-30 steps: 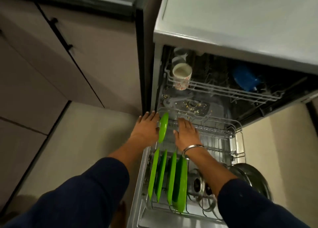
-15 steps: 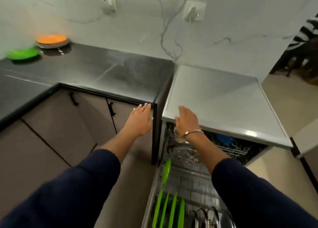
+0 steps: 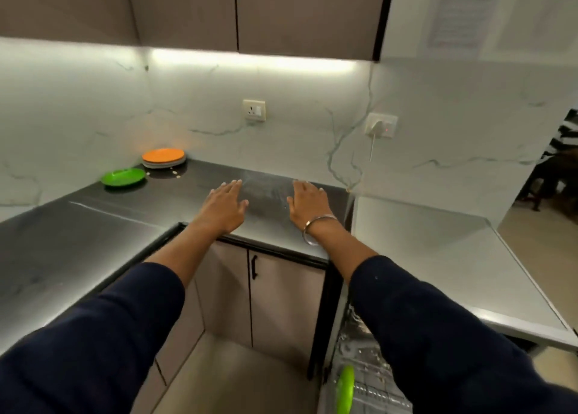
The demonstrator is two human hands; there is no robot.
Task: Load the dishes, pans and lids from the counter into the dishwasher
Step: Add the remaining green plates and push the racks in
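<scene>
Dark stone worktop [image 3: 93, 226] lies under our left hand [image 3: 223, 209] and right hand [image 3: 308, 205], each grip flat-fingered, holding nothing. At ten o'clock sit a round green plastic plate [image 3: 124, 176] and an orange plate [image 3: 163, 156] topping a stack.

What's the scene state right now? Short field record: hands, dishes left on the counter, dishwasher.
left hand: open, empty, over the counter
right hand: open, empty, bangle on wrist
green plate: flat on counter, far left corner
orange plate: tops a small stack behind the green plate
dishwasher rack: bottom edge of view, one green plate upright in it
</scene>
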